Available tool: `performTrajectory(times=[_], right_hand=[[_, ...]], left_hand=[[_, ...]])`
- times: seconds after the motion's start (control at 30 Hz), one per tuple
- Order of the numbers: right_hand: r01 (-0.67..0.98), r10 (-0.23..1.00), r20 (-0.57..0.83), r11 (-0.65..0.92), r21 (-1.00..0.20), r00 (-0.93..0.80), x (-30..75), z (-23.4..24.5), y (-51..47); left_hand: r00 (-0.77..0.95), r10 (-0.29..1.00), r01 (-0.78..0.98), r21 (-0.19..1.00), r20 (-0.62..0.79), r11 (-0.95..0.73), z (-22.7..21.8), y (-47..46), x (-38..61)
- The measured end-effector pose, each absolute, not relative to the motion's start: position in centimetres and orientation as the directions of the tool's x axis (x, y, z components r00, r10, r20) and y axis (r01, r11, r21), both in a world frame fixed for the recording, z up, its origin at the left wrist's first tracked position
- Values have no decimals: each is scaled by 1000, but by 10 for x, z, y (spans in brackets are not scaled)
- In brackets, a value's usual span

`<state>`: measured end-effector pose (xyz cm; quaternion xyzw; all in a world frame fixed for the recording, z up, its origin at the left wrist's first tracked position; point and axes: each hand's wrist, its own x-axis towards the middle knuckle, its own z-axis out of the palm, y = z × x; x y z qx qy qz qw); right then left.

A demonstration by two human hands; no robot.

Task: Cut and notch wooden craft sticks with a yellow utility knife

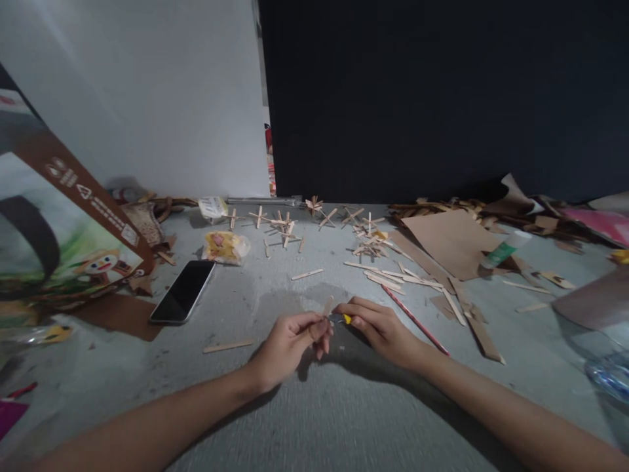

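Over the grey tabletop (339, 426), left hand (291, 342) pinches a flat wooden craft stick (328, 305); right hand (386, 329) grips a yellow-and-grey tool (346, 319) just beside it. Room between forearms (196, 412); slim red pencil (415, 320) near right hand, loose sticks (417, 282) beyond, black panel (442, 98) behind.

Stick (328, 305) pt. hidden, pkg (69, 213) cut off

The sticks (328, 305) look matt wood, the phone screen (183, 292) smooth and glossy
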<state>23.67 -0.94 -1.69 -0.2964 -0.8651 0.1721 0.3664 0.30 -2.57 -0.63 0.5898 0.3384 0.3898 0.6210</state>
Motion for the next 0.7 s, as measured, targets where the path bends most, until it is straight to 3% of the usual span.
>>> performTrajectory(times=[0.33,0.7], right_hand=[[372,616,535,783,-499,-578,237,-17,-8],[358,602,559,794,-491,-569,239,-18,-8]], left_hand=[[505,863,-23,1000,18,-7,-10,-25,2],[491,871,-72,997,32,4,-7,-26,4]])
